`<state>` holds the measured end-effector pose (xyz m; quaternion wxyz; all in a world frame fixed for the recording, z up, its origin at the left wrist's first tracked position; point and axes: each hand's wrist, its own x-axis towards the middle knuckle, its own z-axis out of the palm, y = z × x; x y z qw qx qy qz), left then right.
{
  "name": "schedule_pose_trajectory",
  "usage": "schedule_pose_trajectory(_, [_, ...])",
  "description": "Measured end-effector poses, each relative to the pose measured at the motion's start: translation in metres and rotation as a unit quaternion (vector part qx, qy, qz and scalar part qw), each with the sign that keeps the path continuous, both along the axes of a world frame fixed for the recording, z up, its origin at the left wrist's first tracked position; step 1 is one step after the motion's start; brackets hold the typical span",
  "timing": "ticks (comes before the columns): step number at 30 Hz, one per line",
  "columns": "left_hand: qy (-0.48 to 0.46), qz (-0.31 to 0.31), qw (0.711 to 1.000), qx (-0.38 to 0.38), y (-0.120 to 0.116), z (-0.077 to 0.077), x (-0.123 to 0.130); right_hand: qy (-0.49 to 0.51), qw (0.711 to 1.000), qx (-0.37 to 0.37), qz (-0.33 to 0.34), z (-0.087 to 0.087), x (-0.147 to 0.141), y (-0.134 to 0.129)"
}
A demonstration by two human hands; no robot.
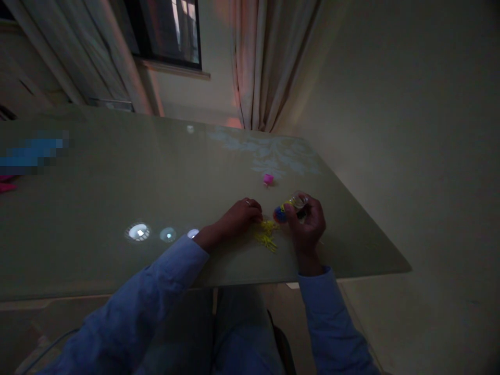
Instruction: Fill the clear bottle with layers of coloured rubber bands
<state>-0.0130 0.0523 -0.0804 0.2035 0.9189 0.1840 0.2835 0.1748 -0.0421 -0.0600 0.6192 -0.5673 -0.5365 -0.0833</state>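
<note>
In the head view, my right hand [310, 221] grips a small clear jar [300, 199] lying tilted in its fingers. Blue, red and yellow pieces, which look like rubber bands, fill the jar's left end. A loose pile of thin yellow rubber bands [267, 238] lies on the table, left of the jar and below it. My left hand [247, 212] rests at the pile's upper left edge. Its fingers are curled together, and the fingertips hide whatever is between them. Beyond both hands sits a small pink lid-like piece [268, 179].
The glossy table [156, 177] reflects several lights and ends at a slanting right edge near the wall. At the far left lie a blurred-out blue thing [31, 153] and a pink thing [7, 185]. Curtains [258, 62] hang behind the table.
</note>
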Motion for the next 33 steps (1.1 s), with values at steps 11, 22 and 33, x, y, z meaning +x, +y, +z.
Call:
schedule_pose_trajectory(11, [-0.014, 0.018, 0.999, -0.035, 0.003, -0.003, 0.002, -0.007, 1.000, -0.005, 0.002, -0.001, 0.000, 0.000])
schedule_pose_trajectory(22, [-0.106, 0.030, 0.982, -0.152, -0.002, 0.011, -0.004, -0.041, 0.999, -0.001, -0.011, 0.009, -0.004, -0.003])
schedule_pose_trajectory(33, [-0.118, 0.116, 0.972, -0.166, 0.006, 0.017, -0.009, -0.186, 0.982, 0.039, -0.007, 0.013, -0.001, 0.001])
